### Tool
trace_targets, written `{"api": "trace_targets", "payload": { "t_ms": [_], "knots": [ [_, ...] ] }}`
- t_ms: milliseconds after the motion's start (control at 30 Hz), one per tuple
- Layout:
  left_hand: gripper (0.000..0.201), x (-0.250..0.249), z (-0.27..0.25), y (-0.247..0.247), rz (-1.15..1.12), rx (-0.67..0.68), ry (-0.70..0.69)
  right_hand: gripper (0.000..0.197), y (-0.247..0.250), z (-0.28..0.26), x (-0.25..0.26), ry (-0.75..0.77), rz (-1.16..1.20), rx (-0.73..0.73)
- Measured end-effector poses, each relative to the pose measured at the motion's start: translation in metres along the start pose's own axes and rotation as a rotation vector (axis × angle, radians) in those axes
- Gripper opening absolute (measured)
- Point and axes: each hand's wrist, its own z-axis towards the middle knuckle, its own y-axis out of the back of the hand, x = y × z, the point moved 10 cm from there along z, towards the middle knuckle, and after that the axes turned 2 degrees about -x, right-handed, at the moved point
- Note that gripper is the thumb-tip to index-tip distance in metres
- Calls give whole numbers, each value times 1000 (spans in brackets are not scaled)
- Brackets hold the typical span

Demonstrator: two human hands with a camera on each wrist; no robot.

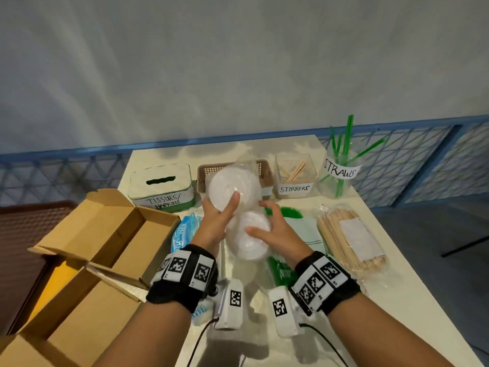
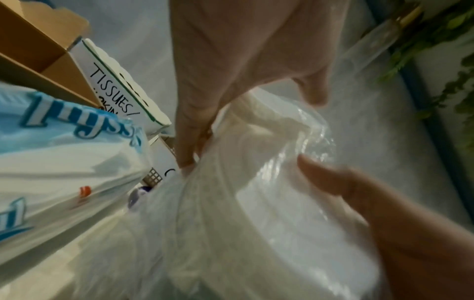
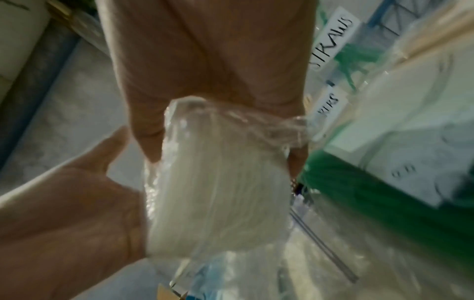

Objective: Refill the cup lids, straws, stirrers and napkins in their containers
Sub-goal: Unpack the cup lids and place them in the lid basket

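Two hands on one item: sleeve of white round plastic cup lids in clear film wrap [image 1: 242, 207], held above cream tabletop [image 1: 412, 295]. Left hand [image 1: 215, 223] grasps far upper end, thumb across top lid. Right hand [image 1: 275, 231] cups near lower end, fingers curled round film. Long axis runs near-to-far, tilted up toward brown perforated plastic basket [image 1: 266, 169], directly beyond far end. Left hand nearer basket. Judgement: lids still wrapped; film needs opening before loading.
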Motion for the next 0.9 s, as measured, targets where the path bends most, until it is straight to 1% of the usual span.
{"api": "trace_targets", "payload": {
  "t_ms": [67,100,133,167,233,267,333,400,433,500,533,567,600,633,667,700,733,767,800,833,867,900],
  "knots": [
    [66,-13,-8,-6,-105,94,6,87,10,-4,14,76,-45,17],
    [64,-18,-11,-8,-167,145,28,98,17,-5,22,121,-101,8],
    [68,-21,-14,-8,-225,182,53,103,22,-6,29,176,-168,-3],
    [73,-26,-17,-8,-267,215,70,105,26,-7,36,228,-258,-13],
    [81,-31,-22,-13,-299,284,98,102,31,-13,49,356,-481,-50],
    [84,-32,-27,-18,-289,327,104,100,34,-16,56,422,-579,-86],
    [85,-35,-37,-30,-300,379,78,95,42,-25,67,521,-692,-193],
    [81,-35,-41,-36,-373,349,1,93,52,-31,72,550,-745,-343],
    [83,-31,-42,-40,-393,321,-34,93,58,-33,72,538,-760,-418],
    [100,-15,-44,-50,-336,274,-87,94,64,-35,71,494,-805,-554],
    [102,-8,-44,-56,-293,257,-112,94,65,-37,72,478,-827,-608],
    [98,-3,-46,-66,-246,260,-140,93,63,-38,72,478,-845,-641],
    [87,0,-48,-77,-212,273,-161,91,60,-40,73,492,-861,-659],
    [68,2,-48,-84,-205,267,-169,88,57,-42,74,510,-876,-661],
    [51,0,-47,-86,-230,221,-159,87,53,-43,75,527,-893,-646],
    [45,1,-43,-82,-287,167,-138,88,48,-43,75,534,-912,-595],
    [49,4,-37,-74,-353,114,-113,90,43,-42,72,530,-925,-501],
    [58,9,-31,-67,-411,76,-75,91,37,-42,69,529,-928,-393],
    [64,14,-26,-60,-440,51,-22,89,35,-42,67,525,-914,-297],
    [69,20,-21,-56,-451,51,36,86,39,-45,70,527,-882,-256],
    [71,26,-19,-53,-448,60,93,83,49,-48,77,546,-816,-289],
    [71,31,-16,-50,-437,65,130,81,66,-51,84,572,-721,-382]
  ]
}}
